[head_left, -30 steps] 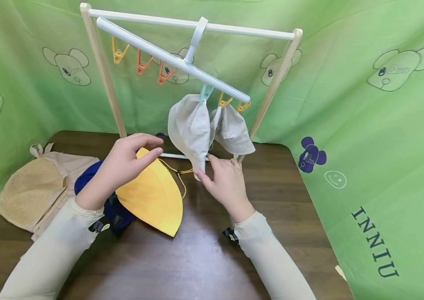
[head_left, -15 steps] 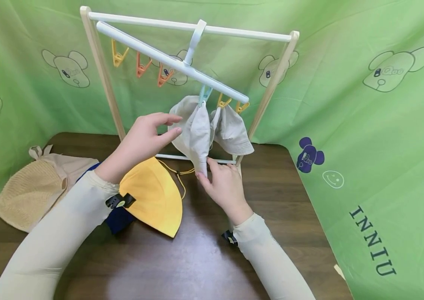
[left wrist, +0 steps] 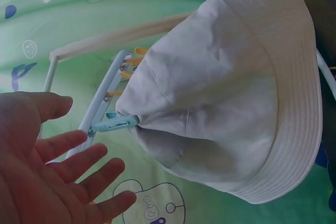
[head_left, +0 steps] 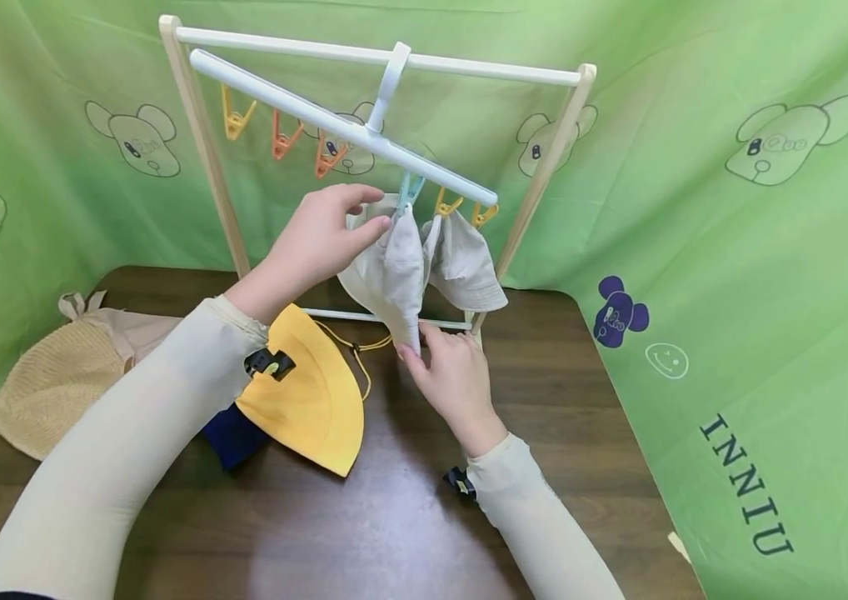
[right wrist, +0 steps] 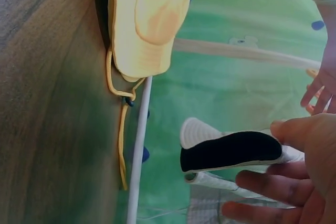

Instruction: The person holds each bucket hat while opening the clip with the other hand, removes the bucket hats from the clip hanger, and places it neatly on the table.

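A pale grey bucket hat (head_left: 401,267) hangs by its crown from a teal clip (left wrist: 115,123) on the light-blue hanger (head_left: 281,96). My right hand (head_left: 457,375) pinches the hat's lower brim between thumb and fingers. Close to the clip, my left hand (head_left: 326,229) is raised with its fingers spread; in the left wrist view a gap shows between fingertips and clip. Beside the first hat, a second light grey hat (head_left: 465,262) hangs under the yellow clips (head_left: 448,202). From below, the right wrist view shows a dark inner surface (right wrist: 231,150) by the brim.
The hanger tilts down rightward on a wooden rack (head_left: 207,150). Several orange and yellow clips (head_left: 285,133) hang at its left. A yellow hat (head_left: 311,392) with a cord, a navy item (head_left: 235,437) and a straw hat (head_left: 57,379) lie on the brown table (head_left: 574,400).
My left hand has risen rightward from above the yellow hat to beside the teal clip. My right hand stays at the brim, nearly in place.
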Demonstrator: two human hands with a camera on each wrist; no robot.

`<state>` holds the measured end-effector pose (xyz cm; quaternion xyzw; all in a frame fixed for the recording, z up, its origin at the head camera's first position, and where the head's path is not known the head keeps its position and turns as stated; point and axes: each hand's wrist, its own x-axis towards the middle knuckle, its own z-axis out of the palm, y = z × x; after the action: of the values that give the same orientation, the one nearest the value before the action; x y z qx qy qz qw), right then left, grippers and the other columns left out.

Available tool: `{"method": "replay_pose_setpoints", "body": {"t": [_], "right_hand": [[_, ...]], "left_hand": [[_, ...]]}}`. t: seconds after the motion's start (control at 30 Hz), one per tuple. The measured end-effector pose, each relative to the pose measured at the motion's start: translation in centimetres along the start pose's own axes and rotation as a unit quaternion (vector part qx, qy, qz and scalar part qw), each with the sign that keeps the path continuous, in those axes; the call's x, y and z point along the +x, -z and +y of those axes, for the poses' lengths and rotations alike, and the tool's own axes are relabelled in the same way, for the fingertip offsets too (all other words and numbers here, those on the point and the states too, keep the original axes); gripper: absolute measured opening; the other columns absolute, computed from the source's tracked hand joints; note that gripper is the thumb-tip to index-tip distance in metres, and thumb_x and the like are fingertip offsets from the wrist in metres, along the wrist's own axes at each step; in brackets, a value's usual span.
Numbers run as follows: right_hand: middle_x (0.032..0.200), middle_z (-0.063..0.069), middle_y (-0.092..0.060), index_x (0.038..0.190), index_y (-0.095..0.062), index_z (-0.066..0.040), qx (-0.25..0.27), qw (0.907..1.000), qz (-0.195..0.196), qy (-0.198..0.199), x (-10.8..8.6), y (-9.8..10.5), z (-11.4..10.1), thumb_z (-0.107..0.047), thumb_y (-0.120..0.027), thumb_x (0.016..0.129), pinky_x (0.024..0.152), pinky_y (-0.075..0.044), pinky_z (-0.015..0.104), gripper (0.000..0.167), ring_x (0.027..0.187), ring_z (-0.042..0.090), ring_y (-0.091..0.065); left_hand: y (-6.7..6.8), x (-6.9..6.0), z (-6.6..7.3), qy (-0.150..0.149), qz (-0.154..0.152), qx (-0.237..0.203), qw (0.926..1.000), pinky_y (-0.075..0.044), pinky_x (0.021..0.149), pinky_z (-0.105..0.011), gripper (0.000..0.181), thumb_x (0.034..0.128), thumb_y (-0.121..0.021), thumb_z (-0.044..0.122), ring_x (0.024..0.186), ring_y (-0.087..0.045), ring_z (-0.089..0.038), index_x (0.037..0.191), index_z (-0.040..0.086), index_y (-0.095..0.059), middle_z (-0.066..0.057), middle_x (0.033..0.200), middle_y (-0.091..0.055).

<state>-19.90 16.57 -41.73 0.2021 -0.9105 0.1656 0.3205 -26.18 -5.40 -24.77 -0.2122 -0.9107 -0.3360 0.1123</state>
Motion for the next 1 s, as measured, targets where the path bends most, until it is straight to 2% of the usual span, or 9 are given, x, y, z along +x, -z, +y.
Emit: {"method": "replay_pose_setpoints", "body": {"t": [0.23,0.4,0.6,0.77,1.0], "right_hand": [[0.084,0.007,-0.077,0.107,-0.071,-0.012,-0.006,0.9998,-0.014,-0.009,0.3,-0.1,-0.2,-0.035,-0.075,0.092,0.084,-0.053,0.051,0.028,0.079,0.028,-0.074],[0.079,0.003,-0.075,0.102,-0.071,-0.013,-0.002,0.9997,-0.02,-0.017,0.4,-0.3,-0.4,-0.035,-0.075,0.092,0.078,-0.051,0.049,0.024,0.072,0.031,-0.071],[0.076,0.002,-0.074,0.097,-0.07,-0.014,0.001,0.9995,-0.021,-0.024,0.5,-0.3,-0.6,-0.035,-0.076,0.091,0.072,-0.048,0.048,0.022,0.068,0.032,-0.07],[0.073,0.003,-0.073,0.096,-0.07,-0.014,0.001,0.9998,-0.013,-0.016,0.4,-0.2,-0.5,-0.034,-0.076,0.091,0.07,-0.048,0.047,0.021,0.065,0.03,-0.07],[0.074,0.003,-0.073,0.096,-0.069,-0.014,-0.003,0.9997,-0.018,-0.016,0.4,-0.2,-0.5,-0.034,-0.075,0.092,0.071,-0.049,0.047,0.021,0.066,0.03,-0.07]], "left_hand": [[0.4,1.5,0.4,0.04,0.003,0.005,0.9992,-0.047,0.107,-0.041,0.055,0.1017,-0.06,0.041,0.132,-0.057,-0.024,0.15,0.016,-0.053,-0.001,0.151,-0.055],[0.8,2.3,0.6,0.068,0.004,-0.005,0.9977,-0.049,0.1,-0.041,0.056,0.1007,-0.061,0.041,0.124,-0.059,-0.023,0.151,0.016,-0.052,-0.002,0.149,-0.057],[0.8,3.0,0.4,0.088,-0.025,-0.039,0.9951,-0.05,0.102,-0.039,0.057,0.1009,-0.06,0.043,0.129,-0.057,-0.02,0.152,0.018,-0.051,0.001,0.152,-0.054],[0.5,3.8,-0.1,0.081,-0.048,-0.051,0.9942,-0.047,0.109,-0.04,0.06,0.1011,-0.061,0.044,0.137,-0.053,-0.023,0.153,0.017,-0.049,0.0,0.155,-0.051],[0.2,5.5,-1.6,0.031,-0.089,-0.062,0.9937,-0.037,0.118,-0.042,0.067,0.0989,-0.066,0.045,0.145,-0.045,-0.03,0.155,0.014,-0.046,-0.006,0.158,-0.047]]}}
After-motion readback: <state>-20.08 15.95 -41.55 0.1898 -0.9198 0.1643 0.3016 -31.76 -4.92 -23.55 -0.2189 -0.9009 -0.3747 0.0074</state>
